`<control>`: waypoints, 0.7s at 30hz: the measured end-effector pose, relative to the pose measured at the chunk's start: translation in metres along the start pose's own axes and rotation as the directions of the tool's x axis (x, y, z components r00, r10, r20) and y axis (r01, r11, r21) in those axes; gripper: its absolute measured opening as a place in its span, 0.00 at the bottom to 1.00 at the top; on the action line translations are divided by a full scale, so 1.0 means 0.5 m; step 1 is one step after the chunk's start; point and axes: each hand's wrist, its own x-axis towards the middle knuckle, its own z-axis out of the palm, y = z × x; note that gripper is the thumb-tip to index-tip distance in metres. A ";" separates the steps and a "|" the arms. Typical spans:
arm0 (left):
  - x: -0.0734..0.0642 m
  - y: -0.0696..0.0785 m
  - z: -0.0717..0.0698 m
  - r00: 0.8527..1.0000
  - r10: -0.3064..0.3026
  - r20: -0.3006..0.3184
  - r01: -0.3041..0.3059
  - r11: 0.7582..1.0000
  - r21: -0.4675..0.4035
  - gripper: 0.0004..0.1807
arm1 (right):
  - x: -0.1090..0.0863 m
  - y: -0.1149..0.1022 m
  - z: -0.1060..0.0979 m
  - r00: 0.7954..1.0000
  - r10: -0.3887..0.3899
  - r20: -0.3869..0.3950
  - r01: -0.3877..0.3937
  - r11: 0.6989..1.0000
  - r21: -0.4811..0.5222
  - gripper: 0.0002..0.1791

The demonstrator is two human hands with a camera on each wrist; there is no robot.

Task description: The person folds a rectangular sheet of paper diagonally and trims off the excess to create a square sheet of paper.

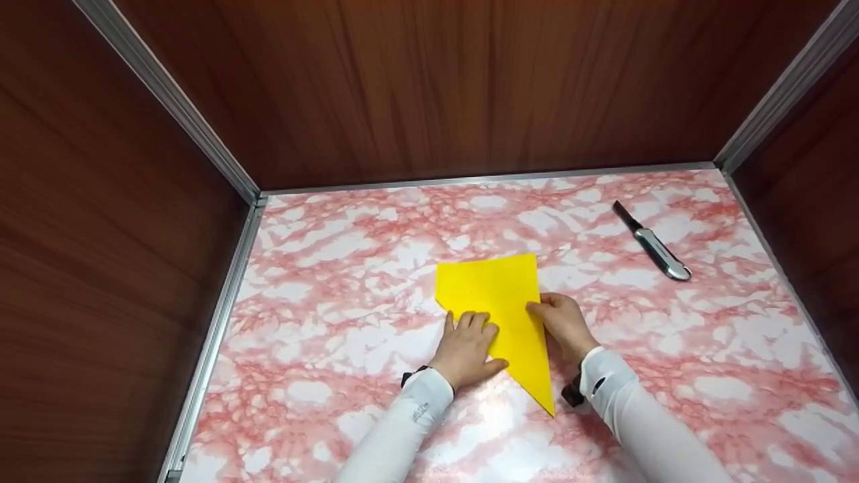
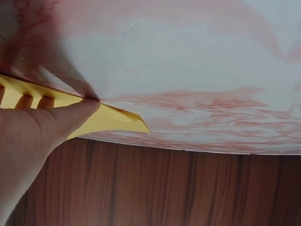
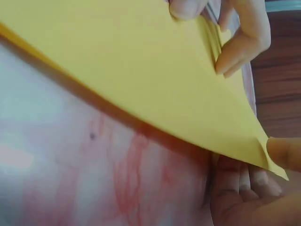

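Observation:
A folded sheet of yellow paper [image 1: 493, 285] lies on the table in the head view, with a straight top edge and a long point towards the front. My left hand [image 1: 468, 350] rests on its slanted left edge, fingers spread and fairly straight. The left wrist view shows that thumb along the paper's edge. At the right edge, my right hand [image 1: 567, 329] pinches the sheet, thumb on top and fingers underneath. In the right wrist view the right hand [image 3: 256, 197] grips near a corner, and the paper's near edge bows slightly off the table.
A utility knife [image 1: 654, 245] with a silver and dark green handle lies at the back right of the table. The pink-and-white marbled tabletop [image 1: 322, 302] is bordered by metal strips and dark wooden panels [image 1: 429, 87] at the back and both sides.

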 end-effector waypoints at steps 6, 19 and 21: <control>0.000 0.001 0.002 1.000 0.003 -0.004 -0.003 1.000 0.013 0.37 | 0.013 0.002 -0.016 0.999 0.029 0.020 -0.028 0.999 -0.023 0.22; -0.013 -0.021 0.003 0.995 -0.009 -0.101 -0.002 0.993 -0.117 0.31 | 0.010 0.013 -0.021 0.997 -0.080 0.003 0.079 0.985 -0.155 0.17; -0.018 -0.032 0.005 0.987 -0.042 -0.155 0.016 0.985 -0.170 0.27 | 0.003 0.011 -0.022 0.992 -0.122 0.008 0.122 0.982 -0.142 0.16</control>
